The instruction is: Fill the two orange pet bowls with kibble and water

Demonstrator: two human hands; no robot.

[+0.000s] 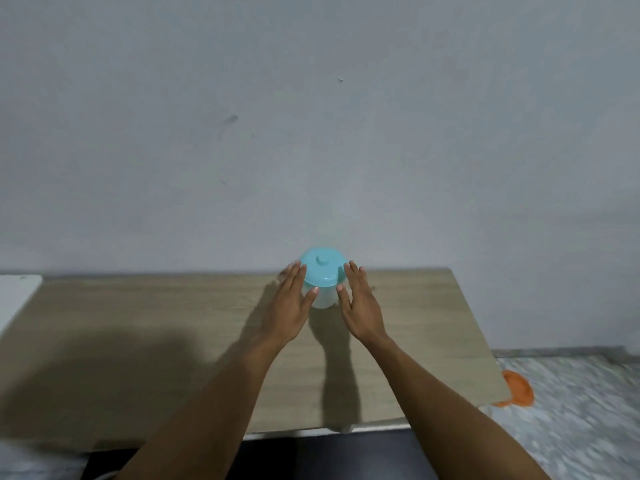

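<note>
A clear plastic jug (pixel 325 296) with a turquoise lid (pixel 322 268) stands at the far edge of the wooden table (pixel 173 323), against the wall. My left hand (pixel 289 308) is flat and open on the jug's left side, fingers extended. My right hand (pixel 360 304) mirrors it on the jug's right side, fingers spread. Both thumbs reach toward the jug's body; whether they touch it is unclear. An orange pet bowl (pixel 517 389) lies on the floor past the table's right edge, partly hidden by the tabletop. I cannot see a second bowl or any kibble.
A grey wall rises directly behind the table. A white surface (pixel 15 296) adjoins the table at the far left. Speckled floor (pixel 571 410) spreads to the right. A dark shadow covers the table's left front.
</note>
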